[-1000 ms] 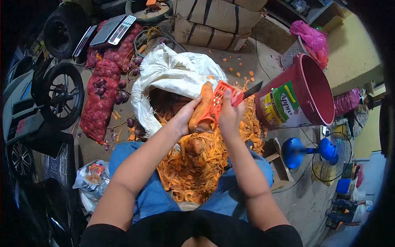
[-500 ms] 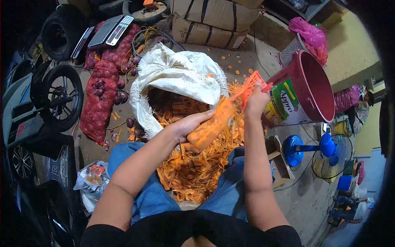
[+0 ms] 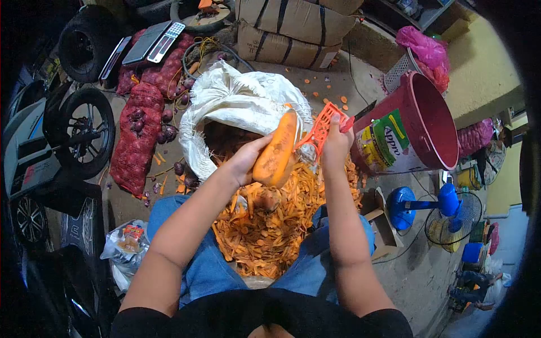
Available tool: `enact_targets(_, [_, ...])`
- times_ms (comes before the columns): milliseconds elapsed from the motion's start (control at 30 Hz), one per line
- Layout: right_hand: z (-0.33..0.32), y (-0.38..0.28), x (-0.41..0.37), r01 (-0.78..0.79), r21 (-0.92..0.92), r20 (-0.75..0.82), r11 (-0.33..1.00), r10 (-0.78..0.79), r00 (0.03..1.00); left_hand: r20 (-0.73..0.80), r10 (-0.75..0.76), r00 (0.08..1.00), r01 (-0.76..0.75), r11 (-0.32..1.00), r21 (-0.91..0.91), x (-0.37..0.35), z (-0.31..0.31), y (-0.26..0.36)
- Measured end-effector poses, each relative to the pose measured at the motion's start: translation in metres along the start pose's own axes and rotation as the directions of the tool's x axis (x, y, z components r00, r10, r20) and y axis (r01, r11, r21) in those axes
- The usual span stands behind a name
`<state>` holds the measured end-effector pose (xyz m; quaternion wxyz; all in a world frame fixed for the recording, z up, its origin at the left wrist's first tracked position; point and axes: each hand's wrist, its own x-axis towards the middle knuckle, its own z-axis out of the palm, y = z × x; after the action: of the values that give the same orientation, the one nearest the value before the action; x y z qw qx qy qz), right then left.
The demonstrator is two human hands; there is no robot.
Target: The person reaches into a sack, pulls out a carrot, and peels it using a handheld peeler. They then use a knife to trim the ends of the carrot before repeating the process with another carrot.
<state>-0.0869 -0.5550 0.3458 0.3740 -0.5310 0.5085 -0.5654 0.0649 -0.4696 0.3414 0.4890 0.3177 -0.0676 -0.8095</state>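
My left hand (image 3: 248,160) is wrapped round the lower part of a thick orange carrot (image 3: 278,151), which is tilted with its upper end pointing away from me. Patches of darker skin show on its side. In my right hand (image 3: 337,145) is an orange plastic peeler (image 3: 320,130), its slotted body just right of the carrot and apart from it. Under both hands lies a heap of carrot peelings (image 3: 265,242), between my knees. It spreads from the mouth of a white woven sack (image 3: 248,104). What lies deep inside the sack is dark.
A dark red bucket (image 3: 406,121) leans at the right, with a blue fan (image 3: 437,203) below it. Red net bags of onions (image 3: 138,138) and a scale (image 3: 152,45) stand at the left. Cardboard boxes (image 3: 287,34) are at the back; a wheeled vehicle (image 3: 84,127) is far left.
The peeler has come off the carrot and moved slightly left and nearer me. My left hand has turned the carrot more upright. Both hands keep their hold.
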Motion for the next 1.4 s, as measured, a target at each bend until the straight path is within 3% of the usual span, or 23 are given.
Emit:
enact_targets(67, [-0.001,0.0,0.003,0.03,0.038,0.009,0.999,-0.03,0.999,0.033,0.013,0.999,-0.014,1.0,0.025,-0.002,-0.004,0.005])
enact_targets(133, [0.002,-0.004,0.003,-0.034,0.288,-0.007,0.957,0.037,0.999,0.033,0.028,0.999,-0.028,0.999,0.018,-0.003,-0.003,0.007])
enact_targets(267, [0.016,-0.016,-0.021,-0.126,0.312,0.112,0.942,0.095,0.989,0.091,0.04,0.995,-0.035,0.998,-0.056,0.013,-0.017,-0.003])
enact_targets(300, [0.021,-0.02,-0.03,-0.126,0.311,0.115,0.942,0.095,0.989,0.062,0.042,0.997,-0.035,0.993,-0.112,0.016,-0.011,-0.006])
enact_targets(367, [0.027,-0.027,-0.044,-0.075,0.1,0.137,0.992,0.061,0.989,0.035,0.042,0.999,-0.036,0.985,-0.169,0.018,-0.007,-0.009])
enact_targets(667, [0.025,-0.015,-0.047,0.09,0.001,0.133,0.996,-0.089,0.987,-0.038,0.082,0.996,-0.082,0.997,0.015,0.016,0.002,-0.015])
enact_targets(800, [0.028,-0.021,-0.046,0.08,0.013,0.118,0.997,-0.081,0.99,-0.064,0.076,0.995,-0.078,0.997,-0.018,0.017,0.003,-0.016])
enact_targets(900, [0.025,-0.007,-0.035,0.093,-0.029,0.129,0.995,-0.088,0.988,-0.051,0.097,0.994,-0.094,0.994,0.058,0.014,0.005,-0.016])
enact_targets(967, [0.016,0.004,-0.011,0.08,0.008,-0.04,0.997,-0.08,0.996,-0.092,-0.032,0.995,0.06,0.945,0.322,0.001,0.013,-0.018])
enact_targets(1000, [0.011,0.003,-0.006,0.079,0.01,-0.042,0.997,-0.079,0.996,-0.062,-0.079,0.995,0.087,0.986,0.139,0.0,0.014,-0.028])
enact_targets(1033, [0.006,-0.01,-0.002,0.029,-0.03,-0.087,0.999,-0.031,0.996,-0.106,-0.056,0.993,0.07,0.988,0.137,-0.005,0.024,-0.031])
enact_targets(1100, [-0.005,-0.014,0.006,-0.031,-0.077,-0.14,0.997,0.02,0.99,-0.009,-0.118,0.993,0.117,0.969,0.216,-0.009,0.022,-0.025])
enact_targets(1167, [-0.011,-0.001,0.022,0.128,-0.145,-0.313,0.981,-0.168,0.935,0.041,-0.19,0.981,0.171,0.945,0.278,-0.014,0.016,-0.018])
enact_targets(1200, [-0.021,0.034,0.042,0.114,-0.286,-0.45,0.952,-0.238,0.86,0.085,-0.256,0.963,0.214,0.917,0.337,-0.015,0.015,-0.016])
enact_targets(1233, [-0.03,0.032,0.047,0.113,-0.285,-0.451,0.952,-0.237,0.86,0.084,-0.256,0.963,0.214,0.916,0.338,-0.018,0.017,-0.018])
enact_targets(1300, [-0.041,0.016,0.05,-0.049,0.104,-0.466,0.993,0.092,0.88,0.053,-0.064,0.997,0.039,0.919,0.393,-0.026,0.024,-0.023])
enact_targets(1367, [-0.032,-0.007,0.036,-0.042,0.161,-0.425,0.986,0.108,0.899,0.097,-0.063,0.993,0.022,0.926,0.376,-0.023,0.018,-0.017])
enact_targets(1400, [-0.025,-0.013,0.026,-0.013,0.15,-0.305,0.989,0.059,0.951,0.048,-0.012,0.999,-0.007,0.926,0.378,-0.016,0.009,-0.015])
